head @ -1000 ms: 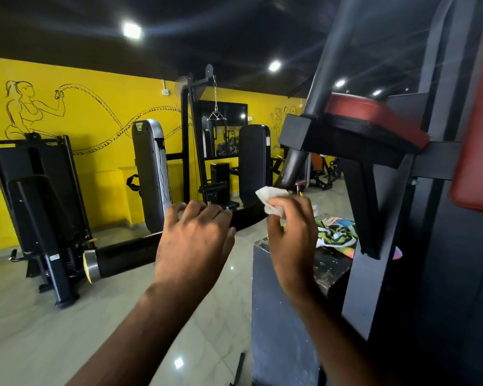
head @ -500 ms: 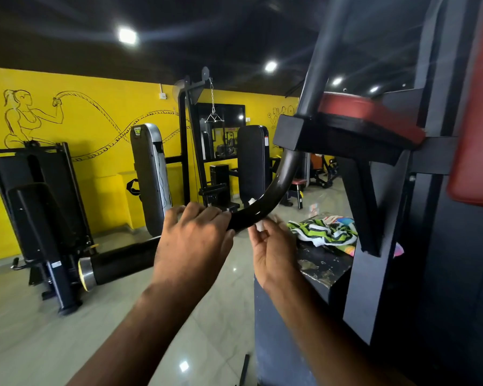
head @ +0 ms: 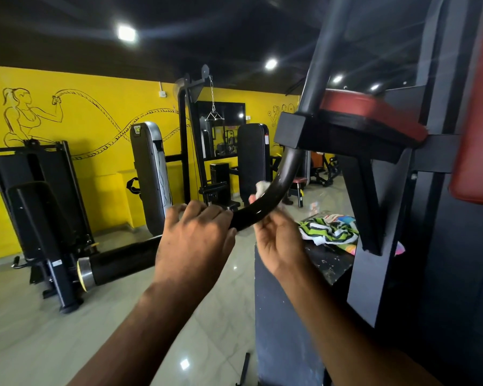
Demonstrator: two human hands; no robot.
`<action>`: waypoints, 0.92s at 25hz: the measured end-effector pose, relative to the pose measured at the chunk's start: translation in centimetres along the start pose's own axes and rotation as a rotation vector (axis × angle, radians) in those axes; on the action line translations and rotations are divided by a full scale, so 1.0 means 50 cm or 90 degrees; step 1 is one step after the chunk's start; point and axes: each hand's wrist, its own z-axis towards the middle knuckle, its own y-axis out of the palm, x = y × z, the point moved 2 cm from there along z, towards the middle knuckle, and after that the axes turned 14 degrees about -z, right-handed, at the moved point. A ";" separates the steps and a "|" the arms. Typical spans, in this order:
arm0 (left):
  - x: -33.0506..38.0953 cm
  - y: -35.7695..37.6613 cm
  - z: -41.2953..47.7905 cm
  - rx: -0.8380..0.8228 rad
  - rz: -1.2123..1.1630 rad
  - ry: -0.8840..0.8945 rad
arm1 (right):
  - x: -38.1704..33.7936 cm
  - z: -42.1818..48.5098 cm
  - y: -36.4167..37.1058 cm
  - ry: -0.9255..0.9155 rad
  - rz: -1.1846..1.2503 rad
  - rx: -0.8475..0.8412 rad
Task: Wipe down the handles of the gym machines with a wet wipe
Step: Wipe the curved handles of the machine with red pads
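A curved black machine handle bar [head: 273, 190] sweeps down from the machine's bracket toward a padded grip with a silver and yellow end cap [head: 117, 264]. My left hand [head: 193, 240] is closed around the bar just above that padded grip. My right hand [head: 279, 240] reaches up under the bend and presses a white wet wipe [head: 261, 188] against the far side of the bar; only a corner of the wipe shows above it.
A red pad on a black bracket [head: 368, 118] and the machine's frame [head: 444, 246] fill the right. A green-striped cloth [head: 329, 232] lies on the black weight-stack cover [head: 287, 316]. Other machines [head: 39, 204] stand along the yellow wall across a tiled floor.
My right hand has gone from holding the wipe above the bar to reaching under the bend, with the wipe now behind the bar. My left hand has kept its grip.
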 end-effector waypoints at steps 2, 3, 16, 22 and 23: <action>0.001 0.001 -0.001 -0.003 0.009 0.002 | 0.007 -0.004 -0.005 -0.023 -0.002 0.025; 0.001 0.002 0.000 -0.003 0.008 0.001 | 0.008 -0.004 -0.005 -0.060 -0.018 0.054; -0.002 0.003 0.002 0.004 0.006 0.009 | -0.009 -0.030 -0.018 -0.790 -0.846 0.247; 0.005 0.011 0.007 0.003 -0.001 0.008 | -0.060 -0.039 -0.028 -0.893 -1.103 0.047; 0.005 0.013 0.009 0.001 -0.004 0.006 | -0.072 -0.031 -0.022 -0.909 -1.089 0.060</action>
